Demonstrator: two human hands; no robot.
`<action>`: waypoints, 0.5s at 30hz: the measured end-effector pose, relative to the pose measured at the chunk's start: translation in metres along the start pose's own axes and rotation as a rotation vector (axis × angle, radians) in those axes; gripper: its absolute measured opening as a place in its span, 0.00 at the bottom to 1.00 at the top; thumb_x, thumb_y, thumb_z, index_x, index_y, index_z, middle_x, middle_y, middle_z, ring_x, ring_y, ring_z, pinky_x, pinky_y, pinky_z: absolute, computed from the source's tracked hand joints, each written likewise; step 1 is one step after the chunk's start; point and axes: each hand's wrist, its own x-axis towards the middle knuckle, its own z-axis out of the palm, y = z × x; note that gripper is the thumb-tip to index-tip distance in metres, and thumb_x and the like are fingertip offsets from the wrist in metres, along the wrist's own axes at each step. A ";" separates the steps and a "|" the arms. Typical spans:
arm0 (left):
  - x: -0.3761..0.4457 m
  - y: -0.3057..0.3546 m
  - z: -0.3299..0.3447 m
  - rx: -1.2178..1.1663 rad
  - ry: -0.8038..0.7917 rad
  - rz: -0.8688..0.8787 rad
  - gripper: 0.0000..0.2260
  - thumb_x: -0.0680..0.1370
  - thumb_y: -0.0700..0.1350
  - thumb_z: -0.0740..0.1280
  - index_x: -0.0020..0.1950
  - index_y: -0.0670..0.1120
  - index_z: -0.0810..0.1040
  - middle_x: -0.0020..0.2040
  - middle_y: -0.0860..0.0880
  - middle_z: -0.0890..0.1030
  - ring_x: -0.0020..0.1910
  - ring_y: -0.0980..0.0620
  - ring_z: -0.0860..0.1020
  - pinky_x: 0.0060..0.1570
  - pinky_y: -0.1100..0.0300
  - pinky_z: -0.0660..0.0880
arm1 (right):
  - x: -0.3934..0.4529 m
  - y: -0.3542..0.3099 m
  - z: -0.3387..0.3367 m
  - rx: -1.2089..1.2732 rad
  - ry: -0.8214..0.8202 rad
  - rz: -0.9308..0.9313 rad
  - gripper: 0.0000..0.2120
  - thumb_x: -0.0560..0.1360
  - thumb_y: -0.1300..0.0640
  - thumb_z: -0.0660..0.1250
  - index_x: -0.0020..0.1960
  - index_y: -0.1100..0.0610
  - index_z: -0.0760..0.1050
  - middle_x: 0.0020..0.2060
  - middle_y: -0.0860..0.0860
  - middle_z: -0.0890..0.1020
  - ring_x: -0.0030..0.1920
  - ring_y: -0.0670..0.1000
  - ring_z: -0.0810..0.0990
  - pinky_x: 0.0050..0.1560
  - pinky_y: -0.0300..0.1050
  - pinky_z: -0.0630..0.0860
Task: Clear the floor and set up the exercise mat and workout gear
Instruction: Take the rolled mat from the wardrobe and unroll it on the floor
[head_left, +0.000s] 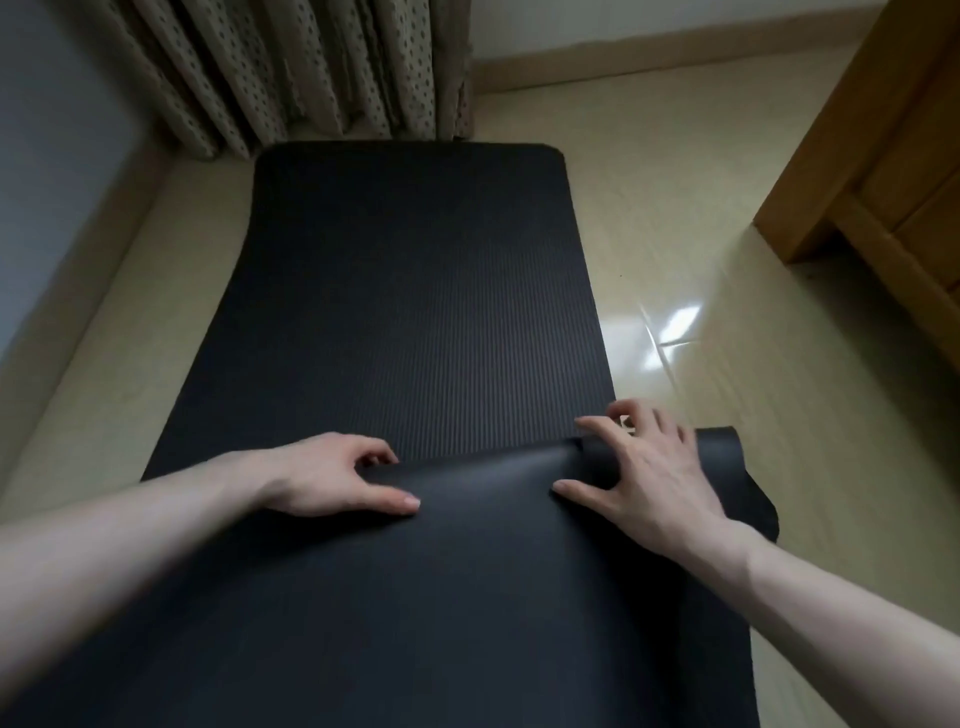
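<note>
Exercise mat (410, 291), soft and flexible, half unrolled on the floor (675, 208); left hand (332, 475) and right hand (644, 467) curl fingers over its rolled edge, the best hold.

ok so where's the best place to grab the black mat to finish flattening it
Grip the folded-over edge of the black mat, where its smooth underside faces up, coming from the near end. That fold runs across the mat's width, so both hands can curl over it: the left hand already grips it, and the right hand holds it near the lifted right corner. Far end already lies flat by the curtain.
</note>
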 end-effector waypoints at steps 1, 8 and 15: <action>-0.011 -0.005 0.003 -0.003 -0.050 -0.009 0.33 0.60 0.77 0.73 0.60 0.64 0.76 0.54 0.65 0.81 0.53 0.66 0.79 0.60 0.61 0.76 | -0.001 0.009 -0.004 -0.043 -0.031 0.013 0.44 0.64 0.18 0.60 0.73 0.40 0.68 0.67 0.46 0.68 0.68 0.53 0.67 0.71 0.55 0.63; -0.035 -0.031 0.037 0.124 0.136 -0.077 0.38 0.52 0.80 0.72 0.56 0.62 0.76 0.48 0.61 0.81 0.50 0.62 0.78 0.53 0.58 0.78 | -0.006 0.029 -0.034 -0.115 -0.441 0.083 0.45 0.60 0.20 0.69 0.70 0.41 0.71 0.61 0.43 0.82 0.62 0.51 0.79 0.59 0.50 0.75; -0.106 -0.002 0.083 0.001 0.278 -0.213 0.25 0.60 0.75 0.70 0.49 0.61 0.76 0.41 0.59 0.81 0.45 0.55 0.79 0.45 0.57 0.77 | -0.053 -0.001 -0.114 -0.114 -0.367 -0.025 0.16 0.71 0.33 0.71 0.49 0.42 0.77 0.42 0.41 0.79 0.43 0.48 0.79 0.46 0.48 0.76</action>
